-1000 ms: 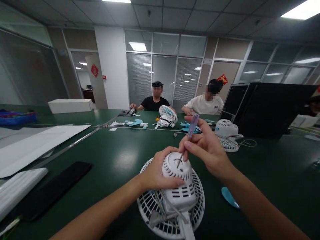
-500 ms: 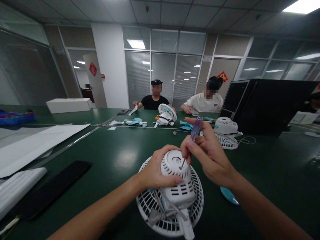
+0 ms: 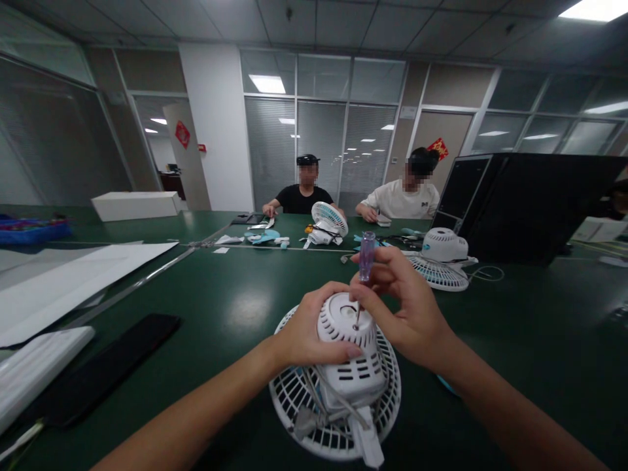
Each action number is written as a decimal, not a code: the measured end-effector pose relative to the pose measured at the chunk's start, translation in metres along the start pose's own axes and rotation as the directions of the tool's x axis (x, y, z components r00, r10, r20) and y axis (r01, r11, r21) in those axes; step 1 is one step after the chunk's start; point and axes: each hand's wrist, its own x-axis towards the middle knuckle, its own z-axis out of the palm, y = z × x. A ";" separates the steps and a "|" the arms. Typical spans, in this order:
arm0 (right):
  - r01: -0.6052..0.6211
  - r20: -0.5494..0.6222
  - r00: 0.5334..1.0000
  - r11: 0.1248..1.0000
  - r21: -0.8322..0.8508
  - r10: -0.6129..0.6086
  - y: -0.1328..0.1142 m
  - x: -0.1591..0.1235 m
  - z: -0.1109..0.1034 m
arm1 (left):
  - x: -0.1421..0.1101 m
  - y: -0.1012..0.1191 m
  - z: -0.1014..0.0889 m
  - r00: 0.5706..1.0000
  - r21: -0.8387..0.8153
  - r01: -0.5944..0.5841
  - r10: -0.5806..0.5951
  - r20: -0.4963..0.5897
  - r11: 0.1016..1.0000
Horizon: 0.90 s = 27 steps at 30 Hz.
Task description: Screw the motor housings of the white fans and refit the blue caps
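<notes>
A small white fan (image 3: 343,386) lies face down on the green table (image 3: 235,307), its motor housing pointing up. My left hand (image 3: 307,333) is wrapped round the housing's left side. My right hand (image 3: 402,307) pinches a screwdriver with a clear purple handle (image 3: 366,256). The screwdriver stands nearly upright, its tip in the top of the housing. The fan's cord and plug lie across the grille near me.
Two people sit at the far side with another white fan (image 3: 328,230) and blue parts. A third fan (image 3: 441,258) lies right of centre beside a black monitor (image 3: 530,209). White sheets (image 3: 63,281) and a black phone (image 3: 98,373) lie left.
My right hand has swung the screwdriver from a rightward tilt to nearly upright over the housing. The blue piece by my right wrist is now mostly hidden. My left hand has kept its grip.
</notes>
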 end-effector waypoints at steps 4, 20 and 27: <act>0.014 -0.029 0.999 1.000 -0.006 -0.014 -0.004 0.001 -0.002 | 0.002 0.006 -0.002 0.996 0.096 -0.090 0.091 -0.006 0.991; -0.007 -0.054 0.998 0.962 0.273 0.022 -0.013 0.000 -0.008 | 0.006 0.036 0.024 0.948 0.163 -0.215 0.246 -0.203 0.963; 0.005 -0.232 0.970 0.955 0.297 0.067 -0.018 0.005 0.003 | 0.004 0.032 0.026 0.941 0.250 -0.185 0.245 -0.233 0.950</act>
